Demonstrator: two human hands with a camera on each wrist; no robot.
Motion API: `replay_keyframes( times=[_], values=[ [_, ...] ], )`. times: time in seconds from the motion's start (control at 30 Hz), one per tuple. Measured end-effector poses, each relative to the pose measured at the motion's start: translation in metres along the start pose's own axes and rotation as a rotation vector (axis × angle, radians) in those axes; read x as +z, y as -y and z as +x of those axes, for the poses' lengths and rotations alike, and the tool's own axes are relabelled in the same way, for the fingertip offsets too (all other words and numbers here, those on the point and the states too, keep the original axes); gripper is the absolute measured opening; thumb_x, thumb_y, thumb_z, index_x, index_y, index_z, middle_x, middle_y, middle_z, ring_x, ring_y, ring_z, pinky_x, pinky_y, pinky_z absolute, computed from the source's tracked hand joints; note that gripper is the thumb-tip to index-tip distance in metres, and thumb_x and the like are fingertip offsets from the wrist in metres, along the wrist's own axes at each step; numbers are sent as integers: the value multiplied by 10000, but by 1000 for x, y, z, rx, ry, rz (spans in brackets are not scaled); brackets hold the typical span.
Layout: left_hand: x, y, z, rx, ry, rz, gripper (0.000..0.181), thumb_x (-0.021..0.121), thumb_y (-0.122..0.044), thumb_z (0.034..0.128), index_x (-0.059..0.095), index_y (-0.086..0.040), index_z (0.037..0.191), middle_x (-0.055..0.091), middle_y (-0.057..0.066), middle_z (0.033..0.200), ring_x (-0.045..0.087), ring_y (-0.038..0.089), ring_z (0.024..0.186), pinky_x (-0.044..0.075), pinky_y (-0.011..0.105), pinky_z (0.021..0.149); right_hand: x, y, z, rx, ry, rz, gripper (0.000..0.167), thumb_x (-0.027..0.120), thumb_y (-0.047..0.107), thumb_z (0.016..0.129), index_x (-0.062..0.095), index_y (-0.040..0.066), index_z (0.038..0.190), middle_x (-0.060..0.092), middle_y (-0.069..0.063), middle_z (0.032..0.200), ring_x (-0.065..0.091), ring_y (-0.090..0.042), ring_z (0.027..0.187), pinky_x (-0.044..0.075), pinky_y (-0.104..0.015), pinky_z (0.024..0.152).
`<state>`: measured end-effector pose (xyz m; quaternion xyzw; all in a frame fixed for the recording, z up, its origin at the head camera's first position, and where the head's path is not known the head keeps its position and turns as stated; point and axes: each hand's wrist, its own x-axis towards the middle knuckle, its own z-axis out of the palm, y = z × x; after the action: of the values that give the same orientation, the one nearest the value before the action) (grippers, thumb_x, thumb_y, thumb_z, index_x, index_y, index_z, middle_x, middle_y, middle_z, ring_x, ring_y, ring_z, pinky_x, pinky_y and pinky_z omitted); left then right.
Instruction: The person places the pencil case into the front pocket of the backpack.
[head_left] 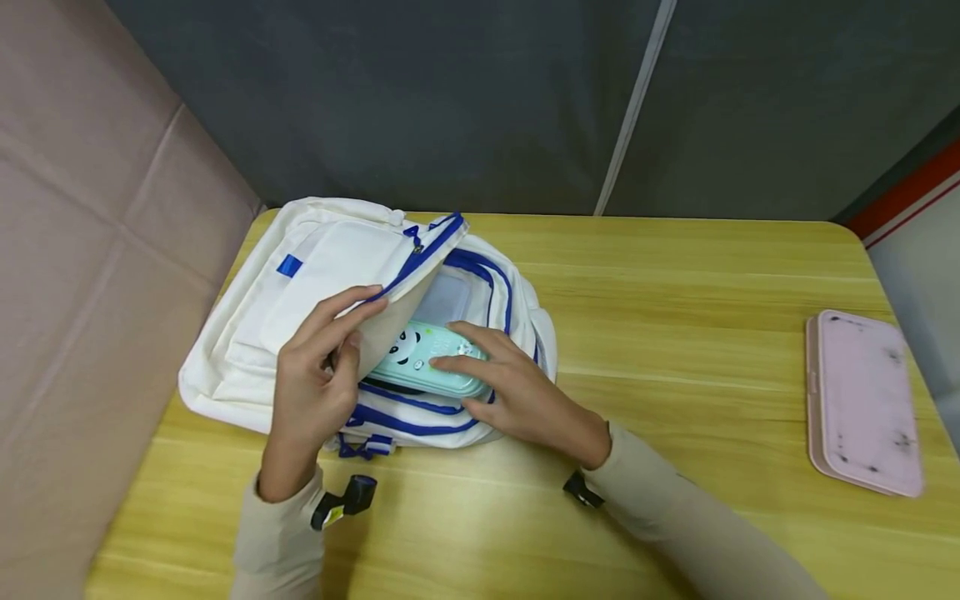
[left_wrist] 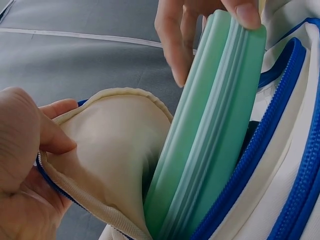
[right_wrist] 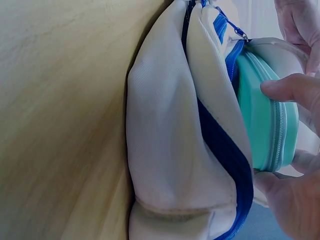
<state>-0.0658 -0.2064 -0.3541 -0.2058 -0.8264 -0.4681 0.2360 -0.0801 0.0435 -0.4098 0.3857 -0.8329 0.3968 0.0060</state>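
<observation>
A white backpack [head_left: 247,342] with blue zips lies on the table, its front pocket unzipped. My left hand [head_left: 318,367] pinches the edge of the pocket flap [left_wrist: 107,140] between thumb and fingers and pulls it away from the bag. In my right hand [head_left: 517,387] is a mint-green zipped pencil case [head_left: 416,358] with a panda face, gripped at its outer end. Its other end sits inside the pocket, hidden behind the flap. The right wrist view shows my thumb on one side of the pencil case [right_wrist: 257,120] and fingers on the other.
Inside the pocket, a pale translucent flat item [head_left: 444,300] lies behind the pencil case. A pink flat case [head_left: 870,400] rests near the right edge of the wooden table [head_left: 675,333]. A dark panel [head_left: 420,100] stands behind the table, a pinkish padded one [head_left: 90,250] at left.
</observation>
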Motion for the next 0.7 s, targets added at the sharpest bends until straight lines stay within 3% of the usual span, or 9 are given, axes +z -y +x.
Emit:
replay_keyframes(
  times=[0.43, 0.7],
  values=[
    [2, 1, 0, -4, 16, -3, 486, 478, 208, 948, 759, -39, 1258, 683, 101, 1373, 327, 22, 556, 271, 159, 448, 9, 1, 11, -37, -28, -36, 504, 748, 29, 877, 707, 173, 1359, 461, -181, 1602, 443, -359, 1475, 409, -529, 1202],
    [1, 3, -3, -33, -22, -30, 462, 494, 217, 938, 756, -5, 1247, 680, 120, 1365, 343, 30, 578, 263, 174, 457, 11, 1, 12, -37, -12, -60, 507, 767, 53, 886, 696, 181, 1372, 443, -175, 1611, 438, -370, 1468, 421, -541, 1187]
  ],
)
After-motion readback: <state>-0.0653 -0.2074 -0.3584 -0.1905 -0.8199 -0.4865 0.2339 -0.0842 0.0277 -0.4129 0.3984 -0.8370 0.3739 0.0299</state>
